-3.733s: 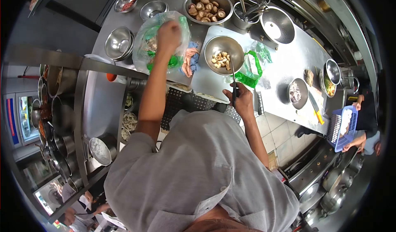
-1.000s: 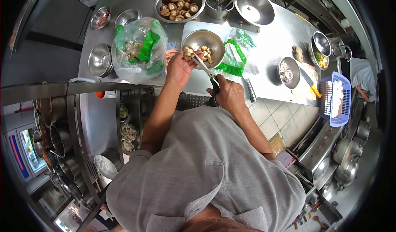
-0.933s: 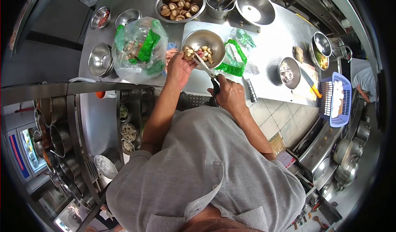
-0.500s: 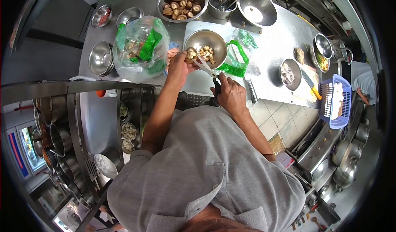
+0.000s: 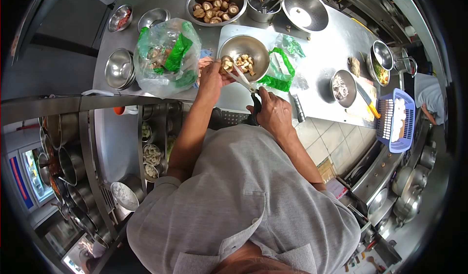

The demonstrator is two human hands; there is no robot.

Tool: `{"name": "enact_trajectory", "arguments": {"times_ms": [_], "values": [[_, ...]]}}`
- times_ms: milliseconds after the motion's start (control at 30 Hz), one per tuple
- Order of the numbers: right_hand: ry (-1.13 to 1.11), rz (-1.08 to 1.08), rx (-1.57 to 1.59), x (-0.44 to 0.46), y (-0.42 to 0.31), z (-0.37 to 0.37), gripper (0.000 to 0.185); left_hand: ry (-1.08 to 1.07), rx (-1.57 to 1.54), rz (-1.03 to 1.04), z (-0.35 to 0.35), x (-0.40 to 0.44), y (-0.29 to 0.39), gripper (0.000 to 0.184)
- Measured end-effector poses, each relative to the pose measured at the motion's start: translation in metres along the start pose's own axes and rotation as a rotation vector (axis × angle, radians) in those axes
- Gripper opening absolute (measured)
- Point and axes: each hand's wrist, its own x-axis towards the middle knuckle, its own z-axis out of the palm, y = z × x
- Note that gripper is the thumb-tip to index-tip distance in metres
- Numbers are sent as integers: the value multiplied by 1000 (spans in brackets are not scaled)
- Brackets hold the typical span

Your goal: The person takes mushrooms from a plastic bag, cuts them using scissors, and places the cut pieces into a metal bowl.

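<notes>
My left hand is closed on a brown mushroom at the near left rim of a steel bowl. Black-handled scissors sit in my right hand, its fingers wrapped round the handles. The blades point up and left, their tips at the mushroom. Inside the bowl lie cut mushroom stems. That bowl rests on a white cutting board. Left of my left hand stands a clear and green plastic bag with mushrooms visible in it.
Whole mushrooms fill a colander at the back. A knife lies right of my right hand. Further right are a bowl of pale strips, a yellow-handled knife and a blue basket. Another person stands at far right.
Very little differs. My hands, the mushroom and the scissors keep nearly the same place. At the bottom left edge, a person's partly visible figure has shifted.
</notes>
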Motion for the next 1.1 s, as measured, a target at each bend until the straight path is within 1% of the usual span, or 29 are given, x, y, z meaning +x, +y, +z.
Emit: {"name": "enact_trajectory", "arguments": {"times_ms": [167, 367, 567, 700, 800, 867, 900, 967, 1000, 1067, 1100], "values": [[-16, -22, 2, 1, 7, 8, 46, -101, 58, 12, -3, -4, -5, 43], [-81, -10, 2, 3, 7, 8, 43, -59, 125, -33, 1, -6, -3, 46], [-78, -44, 2, 3, 11, 13, 39, -100, 135, -49, 3, -8, 0, 48], [-64, -53, -5, 3, 14, 18, 38, -74, 123, -66, 0, -4, -6, 48], [-59, -15, 0, 4, 14, 19, 37, -58, 120, -64, -4, -1, -10, 47], [-52, 10, 114, 4, 16, 23, 39, -56, 124, -22, -6, 2, -13, 43], [-51, 9, 113, 3, 15, 22, 39, -55, 123, -20, -4, 2, -12, 43], [-16, 49, 272, 3, 12, 21, 42, 12, 151, 29, 0, 2, -7, 38], [-16, 46, 271, 3, 11, 18, 42, 13, 149, 31, 1, 3, -3, 38], [-50, 197, 354, 3, 8, 10, 48, 115, 231, 86, 1, 9, 9, 36], [-48, 196, 353, 3, 10, 11, 48, 139, 206, 105, -1, 18, 14, 34]]}}
